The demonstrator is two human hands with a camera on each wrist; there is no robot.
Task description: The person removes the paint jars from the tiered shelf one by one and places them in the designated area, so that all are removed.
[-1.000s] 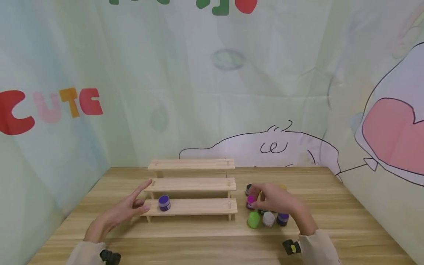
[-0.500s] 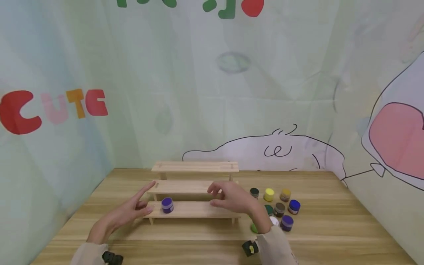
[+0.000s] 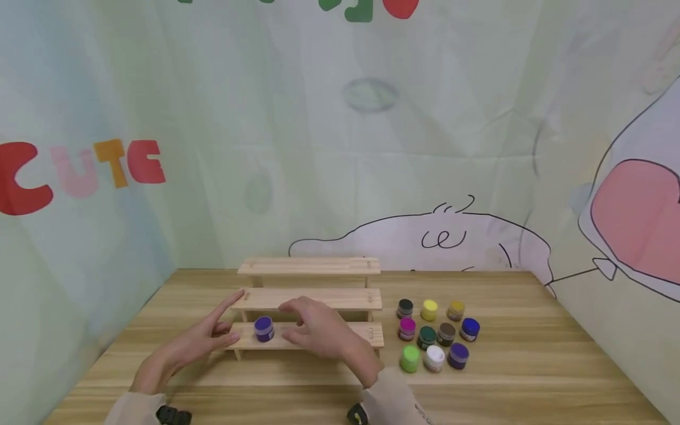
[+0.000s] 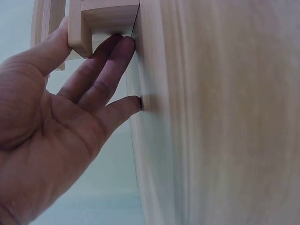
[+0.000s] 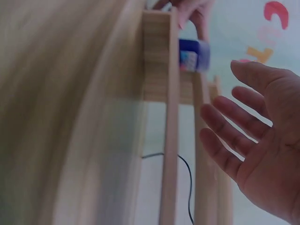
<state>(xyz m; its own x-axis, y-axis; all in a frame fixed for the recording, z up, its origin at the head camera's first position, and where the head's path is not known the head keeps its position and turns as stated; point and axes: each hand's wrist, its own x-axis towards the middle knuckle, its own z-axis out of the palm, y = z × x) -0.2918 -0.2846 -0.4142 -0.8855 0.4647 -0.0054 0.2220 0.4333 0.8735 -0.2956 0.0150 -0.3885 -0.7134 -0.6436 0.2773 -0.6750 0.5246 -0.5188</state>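
A three-tier wooden rack [image 3: 332, 335] stands on the table. One purple-lidded paint jar [image 3: 263, 329] sits upright near the left end of its lowest shelf. My left hand [image 3: 193, 342] rests against the rack's left end, index finger reaching the middle shelf and thumb at the lowest one. In the left wrist view the left hand's thumb touches the wooden end, with other fingers stretched beneath. My right hand [image 3: 321, 330] hovers over the lowest shelf, just right of the jar, holding nothing. In the right wrist view its fingers [image 5: 225, 136] are spread and apart from the jar [image 5: 190, 56].
Right of the rack stand several paint jars in loose rows, among them magenta [image 3: 406, 329], lime green [image 3: 410, 358], white [image 3: 434, 358] and blue [image 3: 470, 329]. A printed curtain [image 3: 319, 147] hangs behind the wood-grain table [image 3: 265, 398].
My right hand has moved left from the magenta jar to beside the purple-lidded jar on the lowest shelf. The magenta jar still stands on the table. My left hand has kept its place.
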